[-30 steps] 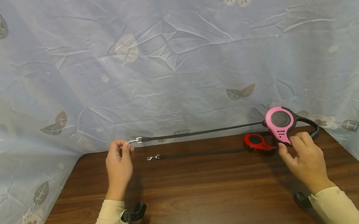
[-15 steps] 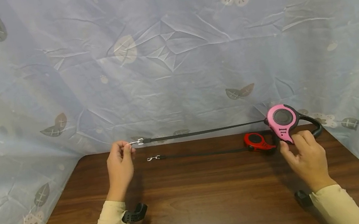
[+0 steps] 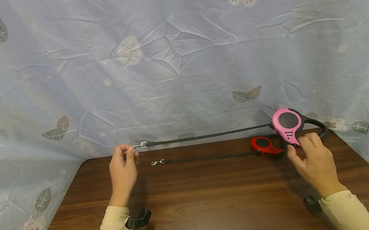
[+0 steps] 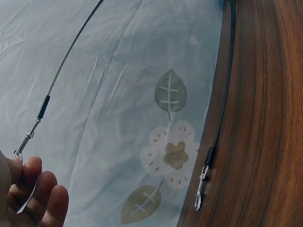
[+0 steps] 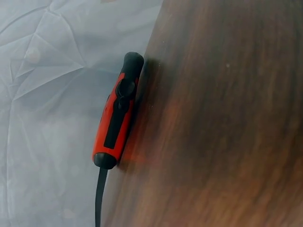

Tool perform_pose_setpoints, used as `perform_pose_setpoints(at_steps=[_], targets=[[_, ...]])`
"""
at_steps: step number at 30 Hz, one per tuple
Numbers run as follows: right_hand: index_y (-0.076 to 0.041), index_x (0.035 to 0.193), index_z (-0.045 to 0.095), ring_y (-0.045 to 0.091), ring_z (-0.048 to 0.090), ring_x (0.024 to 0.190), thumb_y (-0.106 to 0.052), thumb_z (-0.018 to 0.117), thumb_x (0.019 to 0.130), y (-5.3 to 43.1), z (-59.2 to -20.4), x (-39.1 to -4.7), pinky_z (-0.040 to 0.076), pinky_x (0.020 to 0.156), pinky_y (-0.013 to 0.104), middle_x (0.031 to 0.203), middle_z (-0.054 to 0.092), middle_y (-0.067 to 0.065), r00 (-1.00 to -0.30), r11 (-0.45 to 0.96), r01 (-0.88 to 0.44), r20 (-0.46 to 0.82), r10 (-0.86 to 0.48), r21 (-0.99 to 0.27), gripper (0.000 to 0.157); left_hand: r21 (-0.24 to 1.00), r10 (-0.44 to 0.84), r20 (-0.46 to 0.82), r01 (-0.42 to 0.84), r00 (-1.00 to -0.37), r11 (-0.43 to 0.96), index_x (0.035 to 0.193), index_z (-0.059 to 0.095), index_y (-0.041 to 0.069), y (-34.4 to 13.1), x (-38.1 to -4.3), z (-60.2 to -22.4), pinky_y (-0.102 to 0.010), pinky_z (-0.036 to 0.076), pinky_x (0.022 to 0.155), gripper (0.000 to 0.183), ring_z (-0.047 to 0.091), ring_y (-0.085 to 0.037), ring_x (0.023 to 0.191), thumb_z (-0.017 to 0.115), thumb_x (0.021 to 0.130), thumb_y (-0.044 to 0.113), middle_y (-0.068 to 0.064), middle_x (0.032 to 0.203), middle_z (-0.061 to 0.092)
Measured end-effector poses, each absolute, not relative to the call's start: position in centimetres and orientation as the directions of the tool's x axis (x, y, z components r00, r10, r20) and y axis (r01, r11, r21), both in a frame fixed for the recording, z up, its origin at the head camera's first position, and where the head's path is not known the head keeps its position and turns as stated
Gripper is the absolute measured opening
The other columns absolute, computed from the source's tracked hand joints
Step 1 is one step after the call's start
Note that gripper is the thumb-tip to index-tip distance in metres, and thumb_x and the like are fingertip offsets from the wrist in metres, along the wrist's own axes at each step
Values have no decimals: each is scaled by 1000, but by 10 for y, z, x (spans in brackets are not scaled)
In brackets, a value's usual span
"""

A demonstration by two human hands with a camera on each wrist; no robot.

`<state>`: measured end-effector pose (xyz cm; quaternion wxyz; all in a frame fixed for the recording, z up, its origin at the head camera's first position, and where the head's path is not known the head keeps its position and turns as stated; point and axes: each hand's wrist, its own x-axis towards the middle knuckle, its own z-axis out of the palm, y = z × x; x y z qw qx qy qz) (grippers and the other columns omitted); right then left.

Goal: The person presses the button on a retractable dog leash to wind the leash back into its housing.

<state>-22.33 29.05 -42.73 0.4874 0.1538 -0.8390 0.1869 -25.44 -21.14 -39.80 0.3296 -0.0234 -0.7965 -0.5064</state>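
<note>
Currently 2 retractable leashes are in view. Pink leash housing (image 3: pixel 288 124), right of centre in the head view: rounded pink body, dark grey round disc on its face, black loop handle curving off to the right. It is held up above the table (image 3: pixel 220 202) by the right hand (image 3: pixel 313 165), thumb and fingers curled round its lower end. Its thin black cord (image 3: pixel 209 135) runs taut and level toward the left of the frame to a silver clip (image 3: pixel 140 145), which the left hand (image 3: pixel 123 173) pinches between thumb and fingertips; left wrist view shows the clip (image 4: pixel 26 142) at the fingertips (image 4: pixel 33 189), lower left.

Red leash housing (image 3: pixel 265 146) lies on the table just left of the right hand, its own cord stretched left to a second clip (image 3: pixel 157 162) resting on the wood.

Versus 0.5 s ago: pink housing sits very slightly lower and further left; left hand, cord and red leash unchanged. Hands remain well apart.
</note>
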Motion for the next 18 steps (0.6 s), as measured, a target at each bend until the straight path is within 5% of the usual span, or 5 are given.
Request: perform_pose_setpoints(at_steps=[7, 18], targets=[[-1, 75, 55, 26, 51, 65, -31, 53, 83, 286, -424, -224, 39, 53, 41, 82, 52, 15, -359, 878, -470, 928, -95, -92, 32, 789, -273, 547, 380, -791, 482, 96, 55, 5, -210, -254, -400, -19, 45, 57, 17, 60, -27, 68, 53, 98, 22, -7, 79, 64], [5, 88, 57, 24, 46, 68, -34, 53, 84, 285, -426, -223, 36, 58, 35, 88, 50, 17, -429, 870, -467, 901, -67, -158, 39, 792, -261, 547, 391, -795, 469, 96, 56, 3, -210, -256, -400, -19, 47, 58, 17, 61, -29, 68, 53, 98, 19, -7, 79, 64]])
